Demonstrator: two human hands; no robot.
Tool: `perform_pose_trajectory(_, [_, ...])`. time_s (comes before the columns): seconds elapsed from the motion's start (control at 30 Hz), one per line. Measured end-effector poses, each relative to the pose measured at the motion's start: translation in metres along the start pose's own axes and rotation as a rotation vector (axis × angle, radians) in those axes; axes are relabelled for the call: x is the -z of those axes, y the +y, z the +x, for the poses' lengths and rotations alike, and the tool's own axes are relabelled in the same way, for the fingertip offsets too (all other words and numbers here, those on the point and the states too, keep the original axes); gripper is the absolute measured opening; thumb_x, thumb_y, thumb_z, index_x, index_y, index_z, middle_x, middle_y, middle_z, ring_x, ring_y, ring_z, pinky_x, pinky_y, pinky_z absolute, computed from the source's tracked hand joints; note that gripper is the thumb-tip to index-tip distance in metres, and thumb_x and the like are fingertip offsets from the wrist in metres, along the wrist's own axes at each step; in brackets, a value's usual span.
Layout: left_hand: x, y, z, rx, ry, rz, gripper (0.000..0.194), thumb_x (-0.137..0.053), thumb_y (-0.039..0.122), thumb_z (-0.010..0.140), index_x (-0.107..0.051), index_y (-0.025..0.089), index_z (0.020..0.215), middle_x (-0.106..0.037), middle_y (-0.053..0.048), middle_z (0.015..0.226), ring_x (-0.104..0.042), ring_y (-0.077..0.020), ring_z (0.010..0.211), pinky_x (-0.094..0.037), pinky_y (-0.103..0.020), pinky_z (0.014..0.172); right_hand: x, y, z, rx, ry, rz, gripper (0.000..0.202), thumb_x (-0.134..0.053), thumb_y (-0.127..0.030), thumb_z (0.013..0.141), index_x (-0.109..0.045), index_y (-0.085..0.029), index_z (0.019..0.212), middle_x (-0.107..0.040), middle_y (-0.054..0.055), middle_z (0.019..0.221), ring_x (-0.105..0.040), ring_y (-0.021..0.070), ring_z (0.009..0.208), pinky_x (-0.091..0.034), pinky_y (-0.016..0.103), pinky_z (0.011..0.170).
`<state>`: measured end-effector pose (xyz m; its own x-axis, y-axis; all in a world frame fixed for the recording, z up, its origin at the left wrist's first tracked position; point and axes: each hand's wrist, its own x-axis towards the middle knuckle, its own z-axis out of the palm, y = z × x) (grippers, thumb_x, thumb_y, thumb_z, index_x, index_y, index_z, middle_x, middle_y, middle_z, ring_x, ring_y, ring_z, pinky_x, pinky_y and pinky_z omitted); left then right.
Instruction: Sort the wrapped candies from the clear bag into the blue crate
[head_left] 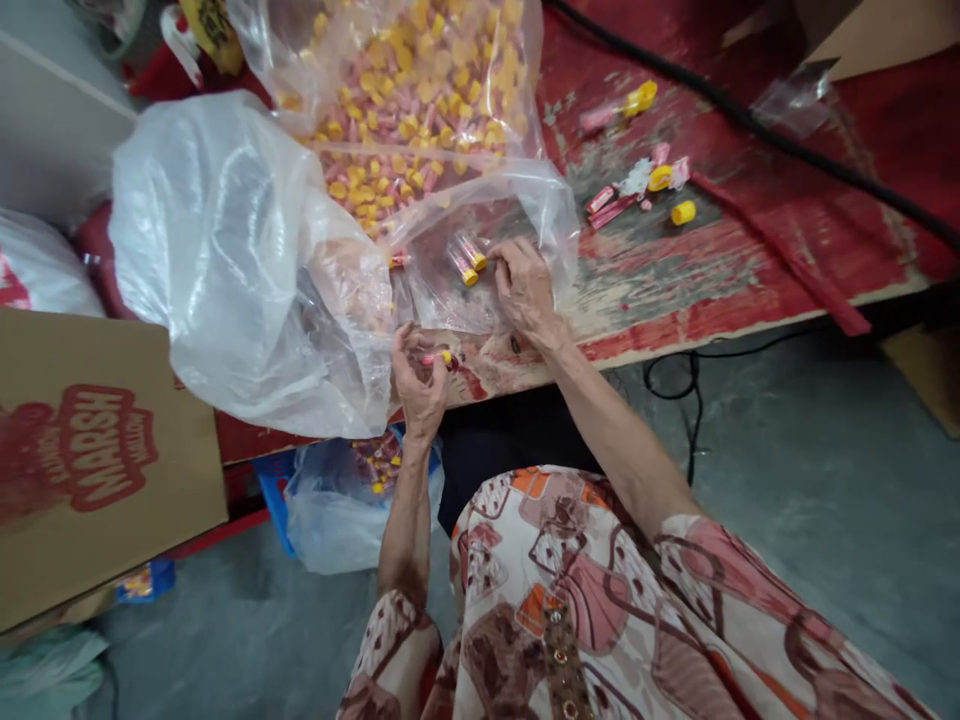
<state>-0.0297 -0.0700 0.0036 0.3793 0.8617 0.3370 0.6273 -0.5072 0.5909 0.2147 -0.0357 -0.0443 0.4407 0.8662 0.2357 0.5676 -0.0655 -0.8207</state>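
Note:
Between the thumb and fingers of my left hand [420, 395] is a small pink candy tube with a yellow cap [444, 357], just above the table's front edge. My right hand [523, 290] rests at the mouth of a clear plastic bag [544, 200], palm down, fingers bent and slightly apart. Its fingertips are beside the yellow caps of two clear, pink-labelled tubes [465, 258], which lie side by side on the plastic; whether they touch is unclear. Behind them, the big bag holds a heap of yellow-capped pink tubes [420, 90].
Loose tubes, caps and wrapper scraps [660, 178] lie right on the worn red table [795, 240]. A black cable [720, 95] crosses its back. At left stands a marshmallow carton [105, 450]. Below the table edge is a blue crate [274, 490] with a bag of more tubes [337, 520].

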Motion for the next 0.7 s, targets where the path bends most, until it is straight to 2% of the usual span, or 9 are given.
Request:
perform_pose_trajectory(0.17, [-0.006,-0.003,-0.001,-0.057,-0.094,0.070,0.056,-0.056,0.024,0.108,-0.050,0.020,0.163,-0.072,-0.015,0.136,-0.073,-0.0240,0.111,-0.062,-0.043,0.110,0.004,-0.002,0.000,0.001,-0.023,-0.003,0.031,-0.046,-0.005,0.113,-0.066,-0.029,0.117,-0.072,0.002,0.124,-0.057,0.0170,0.115,-0.046,0.035,0.113])
perform_pose_trajectory(0.27, [-0.010,0.000,0.001,-0.058,-0.111,0.101,0.054,-0.056,0.025,0.110,-0.051,0.019,0.163,-0.073,-0.015,0.136,-0.071,-0.0243,0.112,-0.060,-0.044,0.110,0.008,-0.001,0.000,0.008,-0.042,0.019,0.032,-0.047,-0.002,0.109,-0.067,-0.026,0.118,-0.073,0.004,0.125,-0.060,0.0179,0.115,-0.047,0.036,0.112])
perform_pose_trajectory(0.37, [-0.014,0.004,0.000,-0.060,-0.055,0.087,0.043,-0.055,0.035,0.115,-0.058,0.019,0.155,-0.075,-0.013,0.128,-0.071,-0.0242,0.108,-0.059,-0.045,0.110,0.010,0.003,-0.001,0.014,-0.047,0.035,0.033,-0.046,-0.002,0.107,-0.069,-0.022,0.119,-0.073,0.009,0.125,-0.061,0.0205,0.117,-0.048,0.037,0.111])
perform_pose_trajectory(0.47, [-0.019,0.006,-0.002,-0.037,-0.009,0.059,0.037,-0.052,0.043,0.118,-0.066,0.020,0.144,-0.076,-0.012,0.117,-0.071,-0.0253,0.102,-0.060,-0.046,0.106,0.011,0.009,-0.002,0.010,-0.032,0.038,0.034,-0.042,-0.007,0.108,-0.070,-0.024,0.117,-0.073,0.013,0.125,-0.060,0.0234,0.119,-0.047,0.039,0.112])
perform_pose_trajectory(0.6, [-0.023,0.008,0.000,0.016,0.052,0.001,0.027,-0.053,0.035,0.117,-0.072,0.019,0.126,-0.078,-0.011,0.110,-0.071,-0.0241,0.098,-0.062,-0.044,0.101,0.012,0.015,-0.002,0.041,-0.022,0.019,0.033,-0.040,-0.011,0.108,-0.069,-0.026,0.113,-0.072,0.015,0.120,-0.062,0.0281,0.118,-0.047,0.044,0.110])
perform_pose_trajectory(0.7, [-0.022,0.015,0.001,-0.020,0.132,-0.129,0.022,-0.053,0.028,0.114,-0.073,0.019,0.116,-0.077,-0.009,0.105,-0.073,-0.0238,0.100,-0.063,-0.042,0.097,0.013,0.018,-0.002,0.057,0.025,-0.002,0.031,-0.043,-0.011,0.106,-0.069,-0.027,0.109,-0.072,0.013,0.114,-0.066,0.0295,0.113,-0.050,0.045,0.105])
